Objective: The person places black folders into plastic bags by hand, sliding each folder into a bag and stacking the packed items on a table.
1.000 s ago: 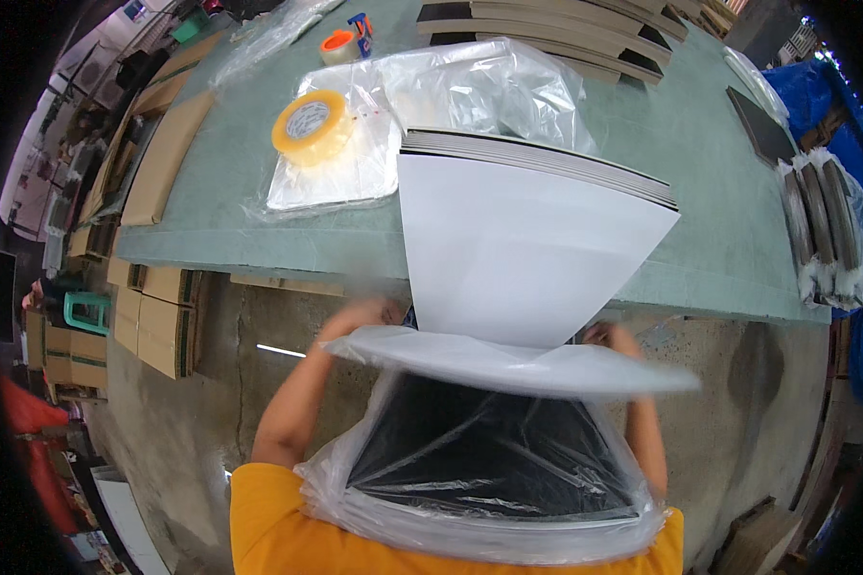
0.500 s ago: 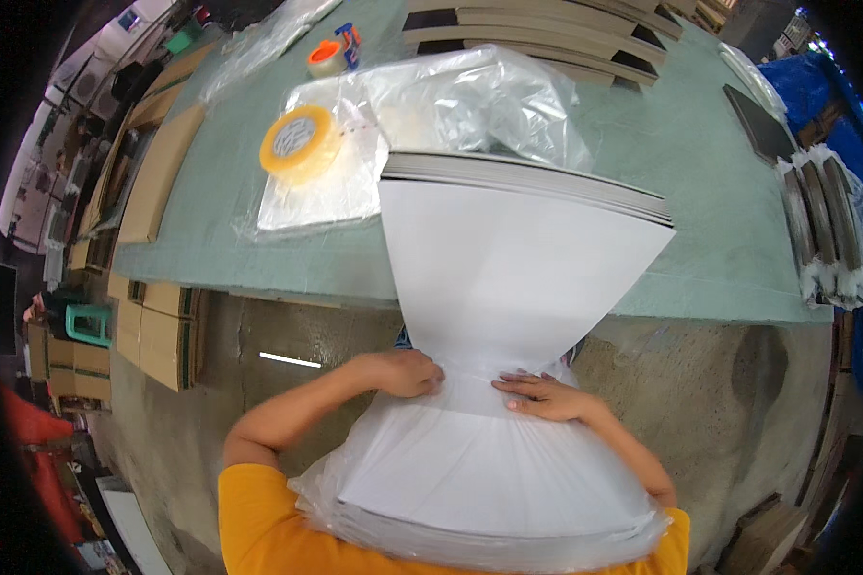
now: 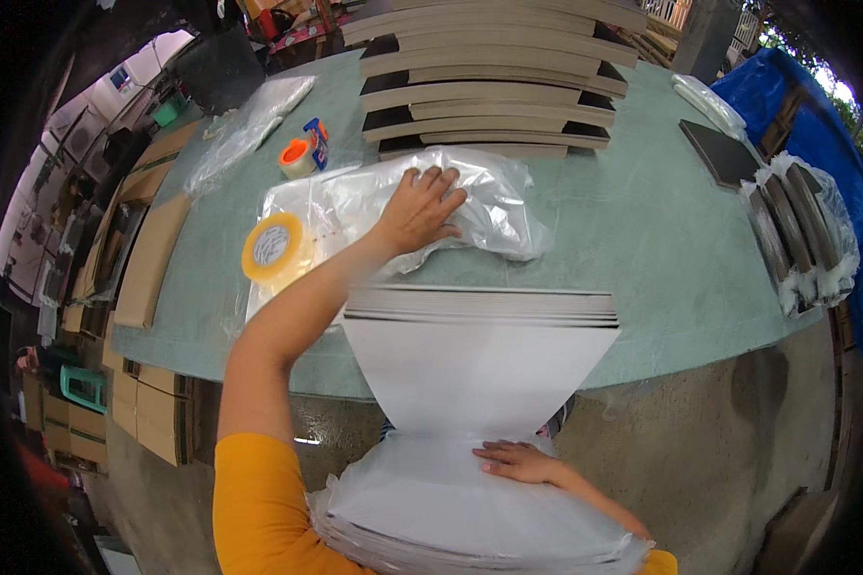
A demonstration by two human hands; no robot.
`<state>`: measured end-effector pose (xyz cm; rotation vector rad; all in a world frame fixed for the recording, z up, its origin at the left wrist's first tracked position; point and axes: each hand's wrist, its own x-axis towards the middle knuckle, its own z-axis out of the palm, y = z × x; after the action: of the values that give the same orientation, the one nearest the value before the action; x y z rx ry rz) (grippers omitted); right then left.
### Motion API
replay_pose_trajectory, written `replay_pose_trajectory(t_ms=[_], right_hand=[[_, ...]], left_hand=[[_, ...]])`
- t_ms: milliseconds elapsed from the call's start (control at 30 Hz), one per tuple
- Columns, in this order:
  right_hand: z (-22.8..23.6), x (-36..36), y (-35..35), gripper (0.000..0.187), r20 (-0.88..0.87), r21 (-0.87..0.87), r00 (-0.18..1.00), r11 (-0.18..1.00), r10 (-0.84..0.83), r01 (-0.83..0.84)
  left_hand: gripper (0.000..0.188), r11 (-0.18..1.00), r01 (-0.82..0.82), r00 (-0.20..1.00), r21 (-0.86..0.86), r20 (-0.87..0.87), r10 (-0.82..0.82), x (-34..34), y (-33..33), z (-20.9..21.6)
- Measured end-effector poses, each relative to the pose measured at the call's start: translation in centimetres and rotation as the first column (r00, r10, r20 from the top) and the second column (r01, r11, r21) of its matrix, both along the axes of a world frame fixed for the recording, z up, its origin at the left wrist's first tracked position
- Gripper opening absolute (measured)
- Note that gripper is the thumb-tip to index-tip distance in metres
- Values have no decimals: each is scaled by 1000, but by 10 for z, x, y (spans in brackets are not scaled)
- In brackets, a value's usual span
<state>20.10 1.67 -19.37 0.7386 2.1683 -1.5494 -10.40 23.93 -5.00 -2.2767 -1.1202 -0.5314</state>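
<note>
A stack of white boards [image 3: 479,369] leans over the table's near edge. Its lower part, toward my body, is wrapped in a clear plastic bag [image 3: 422,479]. My right hand [image 3: 520,462] lies flat on the bagged part with fingers stretched out. My left hand [image 3: 422,213] reaches forward over the table, fingers spread, on or just above a crumpled clear plastic bag [image 3: 494,206]. Whether the fingertips grip that plastic cannot be made out. Left of it, a roll of clear yellowish tape [image 3: 273,247] lies on flat plastic sheeting.
The green table [image 3: 633,240] bears a tall pile of dark-faced boards [image 3: 489,96] at the back. A tape roll with an orange core [image 3: 297,156] stands beside a blue tool [image 3: 316,144]. Plastic-wrapped boards [image 3: 801,230] sit at the right edge, cardboard pieces [image 3: 153,259] at the left.
My left hand has left the bagged stack and reached forward to the crumpled plastic. My right hand stays on the stack. The view has tilted up, showing more of the back pile.
</note>
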Motion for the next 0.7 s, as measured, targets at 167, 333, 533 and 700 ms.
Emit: replay_pose_trajectory(t_ms=[167, 333, 533, 700], right_hand=[[-12, 5, 1, 58, -51, -23, 998, 999, -27, 26], [-17, 5, 3, 57, -76, -20, 996, 999, -38, 36], [-15, 5, 4, 55, -96, 3, 994, 999, -46, 47], [-9, 5, -2, 56, -129, 71, 983, 988, -130, 140]], left_hand=[[21, 999, 28, 992, 22, 125, -31, 3, 20, 5], [11, 981, 22, 653, -192, 746, 132, -15, 40, 53], [20, 846, 384, -208, -369, 858, 469, -37, 24, 102], [39, 907, 373, -57, 193, 981, -185, -13, -149, 165]])
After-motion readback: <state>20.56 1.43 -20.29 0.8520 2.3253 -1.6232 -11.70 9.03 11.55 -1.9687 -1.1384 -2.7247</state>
